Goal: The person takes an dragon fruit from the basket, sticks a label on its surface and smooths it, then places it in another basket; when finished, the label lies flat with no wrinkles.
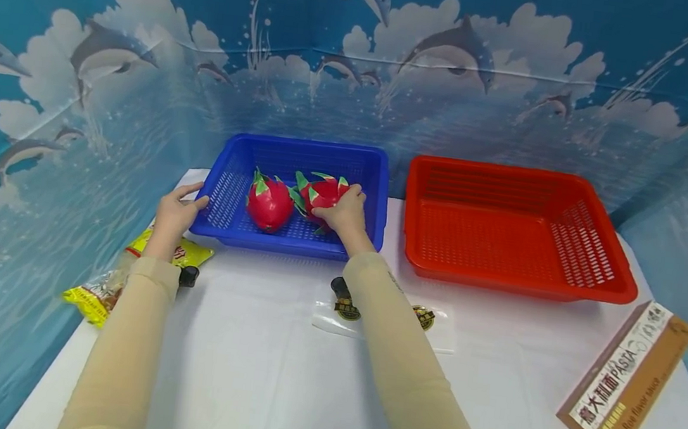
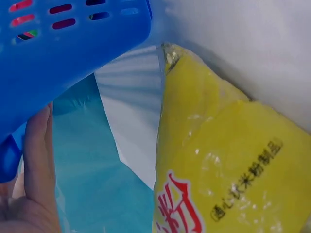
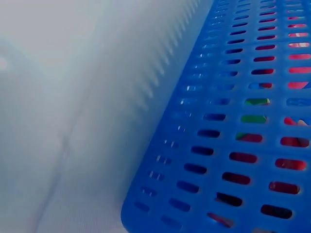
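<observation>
A blue plastic basket [image 1: 302, 246] with slotted walls holds two dragon fruits with green leaf tips. At the basket's left end, my left hand [image 1: 175, 213] grips the rim between thumb and fingers; in the left wrist view, a finger [image 2: 39, 155] runs up beside the blue wall. My right hand [image 1: 347, 215] reaches over the front rim and grips the right dragon fruit [image 1: 322, 191]. The left dragon fruit [image 1: 270, 205] lies beside it, untouched by either hand. In the right wrist view, the slotted basket wall [image 3: 218, 131] hides most of the right hand and the fruits.
Right of the blue basket stands a red basket [image 1: 483, 281]. A pasta box [image 1: 627, 381] lies at the table's right side. A yellow food bag [image 1: 183, 251] is partly under the left arm. Clear plastic packaging [image 1: 338, 320] lies beneath the right forearm. Dolphin-print cloth surrounds the table.
</observation>
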`<move>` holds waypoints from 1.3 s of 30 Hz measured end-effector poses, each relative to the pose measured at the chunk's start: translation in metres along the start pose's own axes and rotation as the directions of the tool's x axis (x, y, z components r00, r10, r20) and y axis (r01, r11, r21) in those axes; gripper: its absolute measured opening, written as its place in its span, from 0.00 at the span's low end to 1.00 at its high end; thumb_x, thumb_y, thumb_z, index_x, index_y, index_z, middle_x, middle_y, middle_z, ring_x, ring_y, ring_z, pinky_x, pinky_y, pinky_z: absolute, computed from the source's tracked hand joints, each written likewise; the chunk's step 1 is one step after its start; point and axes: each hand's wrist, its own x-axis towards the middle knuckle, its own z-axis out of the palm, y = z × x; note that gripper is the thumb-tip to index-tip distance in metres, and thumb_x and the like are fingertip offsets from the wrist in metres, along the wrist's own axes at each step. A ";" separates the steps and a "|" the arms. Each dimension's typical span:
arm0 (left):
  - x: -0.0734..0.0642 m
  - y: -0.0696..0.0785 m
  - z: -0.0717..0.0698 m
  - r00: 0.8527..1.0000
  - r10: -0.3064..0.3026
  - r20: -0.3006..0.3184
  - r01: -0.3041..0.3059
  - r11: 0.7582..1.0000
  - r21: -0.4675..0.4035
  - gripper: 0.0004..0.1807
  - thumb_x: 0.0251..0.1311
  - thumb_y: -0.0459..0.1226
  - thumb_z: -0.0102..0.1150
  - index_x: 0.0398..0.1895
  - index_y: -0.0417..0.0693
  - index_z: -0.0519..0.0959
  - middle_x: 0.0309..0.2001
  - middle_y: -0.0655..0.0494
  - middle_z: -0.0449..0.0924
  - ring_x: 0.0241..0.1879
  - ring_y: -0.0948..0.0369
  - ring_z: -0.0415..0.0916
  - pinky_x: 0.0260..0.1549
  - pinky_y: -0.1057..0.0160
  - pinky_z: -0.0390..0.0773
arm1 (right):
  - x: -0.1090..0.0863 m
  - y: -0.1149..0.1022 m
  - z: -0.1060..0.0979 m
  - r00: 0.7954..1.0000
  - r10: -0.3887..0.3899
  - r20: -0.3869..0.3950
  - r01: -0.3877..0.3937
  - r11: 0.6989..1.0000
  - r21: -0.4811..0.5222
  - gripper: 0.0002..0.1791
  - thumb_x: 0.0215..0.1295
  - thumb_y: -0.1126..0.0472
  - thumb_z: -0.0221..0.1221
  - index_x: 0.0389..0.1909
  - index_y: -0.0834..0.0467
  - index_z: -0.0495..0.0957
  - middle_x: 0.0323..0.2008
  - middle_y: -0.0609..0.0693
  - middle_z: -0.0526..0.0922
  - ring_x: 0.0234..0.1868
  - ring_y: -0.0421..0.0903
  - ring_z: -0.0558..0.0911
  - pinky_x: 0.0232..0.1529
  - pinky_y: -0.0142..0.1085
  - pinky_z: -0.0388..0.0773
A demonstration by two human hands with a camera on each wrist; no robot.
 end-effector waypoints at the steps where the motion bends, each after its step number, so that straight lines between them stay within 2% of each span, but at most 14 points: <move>1: 0.000 0.000 0.001 1.000 -0.012 0.003 0.012 1.000 -0.007 0.29 0.73 0.45 0.50 0.75 0.58 0.61 0.68 0.38 0.68 0.66 0.44 0.69 0.65 0.47 0.69 | 0.000 0.001 0.000 1.000 -0.001 0.000 0.001 1.000 -0.006 0.56 0.55 0.54 0.72 0.73 0.65 0.44 0.69 0.66 0.58 0.69 0.63 0.67 0.68 0.51 0.67; 8: -0.003 -0.004 0.005 0.998 -0.054 0.032 0.055 0.998 -0.038 0.29 0.73 0.46 0.49 0.75 0.61 0.60 0.70 0.39 0.66 0.68 0.45 0.67 0.67 0.47 0.66 | -0.003 0.006 0.006 0.999 0.010 0.045 -0.005 0.993 -0.119 0.56 0.54 0.50 0.72 0.73 0.63 0.45 0.70 0.67 0.58 0.71 0.65 0.62 0.68 0.56 0.66; 16: -0.006 -0.005 0.013 0.998 -0.066 0.018 0.067 0.997 -0.033 0.29 0.73 0.47 0.49 0.75 0.61 0.60 0.70 0.40 0.65 0.68 0.44 0.66 0.68 0.47 0.66 | -0.007 0.009 0.005 1.000 -0.013 -0.012 0.012 0.994 -0.107 0.51 0.54 0.51 0.71 0.70 0.67 0.52 0.64 0.68 0.65 0.66 0.67 0.68 0.66 0.54 0.70; 21: -0.006 -0.001 0.016 0.998 -0.063 0.007 0.063 0.997 -0.033 0.29 0.73 0.47 0.48 0.76 0.61 0.59 0.70 0.41 0.66 0.68 0.44 0.67 0.67 0.47 0.67 | -0.011 0.003 -0.007 0.999 0.005 -0.033 -0.008 0.995 -0.104 0.52 0.55 0.50 0.70 0.72 0.66 0.50 0.65 0.67 0.64 0.66 0.67 0.68 0.63 0.55 0.72; 26: -0.004 0.000 0.014 0.997 -0.071 0.009 0.072 0.997 -0.033 0.29 0.73 0.47 0.48 0.76 0.62 0.59 0.71 0.41 0.66 0.68 0.44 0.67 0.67 0.47 0.66 | -0.016 -0.006 -0.026 1.000 0.005 -0.031 -0.008 0.995 -0.103 0.53 0.57 0.45 0.68 0.72 0.65 0.50 0.65 0.66 0.65 0.67 0.65 0.67 0.63 0.54 0.73; 29: -0.004 0.001 0.011 0.997 -0.070 0.013 0.071 0.997 -0.037 0.29 0.73 0.47 0.48 0.76 0.61 0.59 0.71 0.42 0.65 0.68 0.45 0.66 0.68 0.48 0.65 | -0.019 -0.012 -0.042 1.000 0.001 0.003 -0.001 0.999 -0.033 0.54 0.57 0.43 0.67 0.73 0.64 0.49 0.67 0.64 0.65 0.67 0.62 0.68 0.61 0.52 0.75; 32: -0.003 0.002 0.009 0.998 -0.060 0.009 0.060 0.997 -0.043 0.29 0.73 0.46 0.48 0.76 0.61 0.59 0.71 0.41 0.66 0.68 0.45 0.66 0.68 0.49 0.65 | -0.023 -0.017 -0.059 0.998 0.009 0.064 -0.017 0.993 0.119 0.52 0.58 0.42 0.67 0.73 0.61 0.50 0.67 0.62 0.66 0.63 0.57 0.74 0.53 0.48 0.81; 35: -0.003 0.003 0.007 0.998 -0.056 0.005 0.056 0.997 -0.043 0.29 0.73 0.46 0.48 0.76 0.60 0.59 0.71 0.41 0.66 0.68 0.45 0.66 0.69 0.49 0.64 | -0.030 -0.016 -0.077 0.990 0.014 0.137 -0.054 0.956 0.288 0.51 0.58 0.44 0.68 0.74 0.58 0.50 0.67 0.59 0.66 0.56 0.54 0.81 0.45 0.45 0.85; 39: -0.002 0.002 0.005 0.998 -0.063 0.004 0.063 0.997 -0.041 0.29 0.73 0.47 0.48 0.76 0.60 0.58 0.71 0.42 0.65 0.69 0.46 0.66 0.69 0.49 0.64 | -0.047 -0.008 -0.099 0.975 -0.010 0.221 -0.085 0.904 0.419 0.50 0.60 0.46 0.67 0.75 0.55 0.49 0.66 0.58 0.67 0.53 0.53 0.83 0.48 0.47 0.84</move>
